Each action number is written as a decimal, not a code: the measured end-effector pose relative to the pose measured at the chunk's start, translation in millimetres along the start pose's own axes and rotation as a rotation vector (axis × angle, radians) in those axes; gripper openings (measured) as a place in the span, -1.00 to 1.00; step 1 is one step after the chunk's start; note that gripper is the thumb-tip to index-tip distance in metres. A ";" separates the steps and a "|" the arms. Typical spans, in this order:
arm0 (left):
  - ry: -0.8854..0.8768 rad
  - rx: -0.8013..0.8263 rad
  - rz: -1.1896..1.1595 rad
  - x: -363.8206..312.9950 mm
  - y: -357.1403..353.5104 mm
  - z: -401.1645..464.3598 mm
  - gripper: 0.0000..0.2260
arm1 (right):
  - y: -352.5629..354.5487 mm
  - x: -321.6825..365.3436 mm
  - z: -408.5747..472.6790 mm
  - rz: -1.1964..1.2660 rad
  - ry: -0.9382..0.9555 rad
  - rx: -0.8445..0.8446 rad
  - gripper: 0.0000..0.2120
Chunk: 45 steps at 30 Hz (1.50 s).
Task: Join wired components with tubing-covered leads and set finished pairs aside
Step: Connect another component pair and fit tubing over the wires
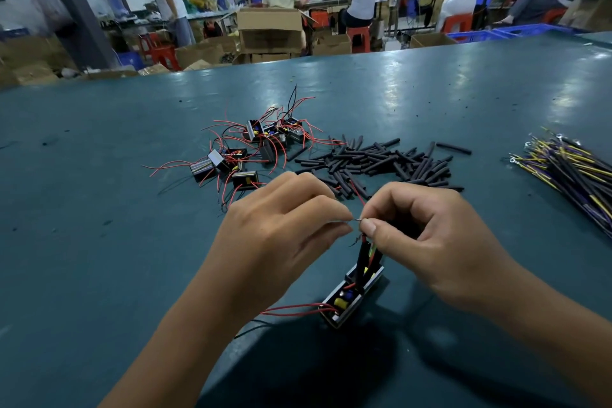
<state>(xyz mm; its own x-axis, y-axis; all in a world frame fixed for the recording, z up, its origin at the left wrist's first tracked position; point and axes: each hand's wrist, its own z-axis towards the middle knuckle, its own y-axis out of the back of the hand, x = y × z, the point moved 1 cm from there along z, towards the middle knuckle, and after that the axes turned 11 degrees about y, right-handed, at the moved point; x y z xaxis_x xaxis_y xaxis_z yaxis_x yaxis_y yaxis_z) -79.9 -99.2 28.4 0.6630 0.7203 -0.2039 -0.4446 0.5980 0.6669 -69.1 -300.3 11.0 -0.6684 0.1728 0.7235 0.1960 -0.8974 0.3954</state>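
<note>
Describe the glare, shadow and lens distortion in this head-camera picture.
Head view: pale glare streaks on the far right of the green table; a dark shadow pools under both forearms by the module; the wide-angle lens bows the table's far edge; background workers look soft.

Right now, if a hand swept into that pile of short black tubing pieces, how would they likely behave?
The black tubing pieces would probably scatter easily: they look small, hollow and light, lying loose and crisscrossed on the smooth green table. Being round, single ones such as the stray piece may roll. They seem to hold straight shapes, so likely semi-stiff rather than floppy.
</note>
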 end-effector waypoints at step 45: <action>0.661 0.393 -0.544 -8.3 -33.1 -13.3 -0.81 | 16.2 -16.3 8.5 0.160 -0.217 0.011 -0.75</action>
<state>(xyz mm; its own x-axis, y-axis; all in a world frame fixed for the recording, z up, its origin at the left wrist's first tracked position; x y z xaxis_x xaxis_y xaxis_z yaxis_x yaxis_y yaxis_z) -78.7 -120.4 -1.5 0.1900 0.5025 -0.8434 0.1401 0.8364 0.5299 -49.0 -314.2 10.4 -0.4591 0.1134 0.8811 0.2953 -0.9159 0.2717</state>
